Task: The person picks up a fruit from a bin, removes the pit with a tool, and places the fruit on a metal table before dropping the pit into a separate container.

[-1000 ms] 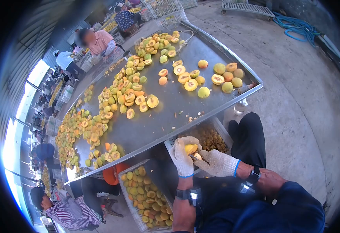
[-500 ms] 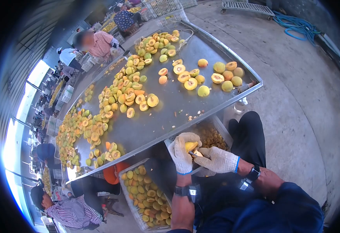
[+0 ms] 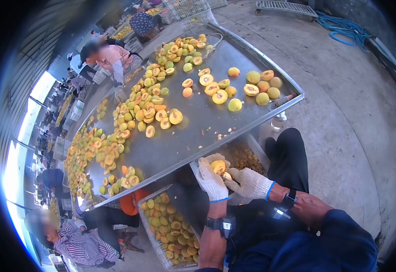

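Note:
Below the table's near edge, my gloved left hand (image 3: 212,179) is closed around a yellow peach half (image 3: 218,167), its cut face turned up. My gloved right hand (image 3: 248,182) is closed on a small tool (image 3: 226,176), its tip against the fruit; glove and fruit hide most of its shape. Beneath both hands stands a bin of brown peach pits (image 3: 245,156).
A metal table (image 3: 170,149) carries many halved peaches (image 3: 136,111) and several whole ones (image 3: 262,98). A crate of peaches (image 3: 175,229) stands on the floor at left. Co-workers sit at the far side (image 3: 112,56) and lower left (image 3: 87,245).
The peach half has turned in my left hand, showing more of its cut face. My right hand has shifted slightly left. A far co-worker's arm now reaches onto the table; the lower-left co-worker's hand is at its edge.

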{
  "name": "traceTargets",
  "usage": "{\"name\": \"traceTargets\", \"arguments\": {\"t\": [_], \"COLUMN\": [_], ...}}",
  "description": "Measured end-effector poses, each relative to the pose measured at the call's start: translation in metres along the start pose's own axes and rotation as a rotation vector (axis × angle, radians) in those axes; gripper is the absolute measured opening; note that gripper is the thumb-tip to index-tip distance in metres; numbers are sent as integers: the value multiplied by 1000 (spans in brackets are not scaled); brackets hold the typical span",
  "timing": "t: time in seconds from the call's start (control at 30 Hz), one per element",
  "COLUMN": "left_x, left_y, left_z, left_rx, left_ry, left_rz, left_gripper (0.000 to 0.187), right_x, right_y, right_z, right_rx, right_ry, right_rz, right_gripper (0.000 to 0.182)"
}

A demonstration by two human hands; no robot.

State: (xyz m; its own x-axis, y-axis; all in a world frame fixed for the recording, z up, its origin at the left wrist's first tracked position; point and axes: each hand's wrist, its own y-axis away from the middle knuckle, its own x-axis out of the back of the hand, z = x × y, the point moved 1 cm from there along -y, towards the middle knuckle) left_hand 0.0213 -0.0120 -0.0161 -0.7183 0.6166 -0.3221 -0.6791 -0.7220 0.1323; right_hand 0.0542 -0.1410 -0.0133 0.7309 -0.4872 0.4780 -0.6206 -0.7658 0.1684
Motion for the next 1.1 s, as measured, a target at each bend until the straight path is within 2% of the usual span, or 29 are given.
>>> {"name": "traceTargets", "arguments": {"t": [0.27,0.37,0.5,0.63,0.7,0.8,0.87,0.9,0.97,1.0,1.03,1.1], "left_x": [-8,-6,-6,-8,-8,-4,5,9,23,33,35,37], "left_y": [-3,-8,-14,-18,-19,-24,-24,-24,-23,-28,-28,-25], "left_z": [-12,-24,-32,-37,-40,-49,-59,-61,-68,-73,-64,-46], "left_rx": [109,165,222,175,190,158,167,167,218,198,198,319], "left_ry": [-126,-127,-92,-134,-120,-109,91,94,336,309,310,170], "left_rz": [132,142,209,188,181,179,83,81,-31,-111,-107,-235], "left_gripper": [54,53,53,56,57,56,54,54,49,44,44,36], "right_x": [-9,-5,-8,-3,-2,2,4,4,3,3,3,4], "right_y": [-9,-9,-15,-17,-17,-16,-12,-12,-13,-12,-11,-10], "right_z": [21,18,28,25,22,20,16,14,15,14,14,17], "right_rx": [-2,-83,-43,-44,-117,-91,-113,-134,-126,-107,-90,-98], "right_ry": [161,192,227,338,328,211,167,124,160,143,126,99], "right_rz": [64,23,31,27,62,30,2,-32,-96,-103,-111,-117], "right_gripper": [38,44,44,39,38,44,48,52,57,57,58,59]}}
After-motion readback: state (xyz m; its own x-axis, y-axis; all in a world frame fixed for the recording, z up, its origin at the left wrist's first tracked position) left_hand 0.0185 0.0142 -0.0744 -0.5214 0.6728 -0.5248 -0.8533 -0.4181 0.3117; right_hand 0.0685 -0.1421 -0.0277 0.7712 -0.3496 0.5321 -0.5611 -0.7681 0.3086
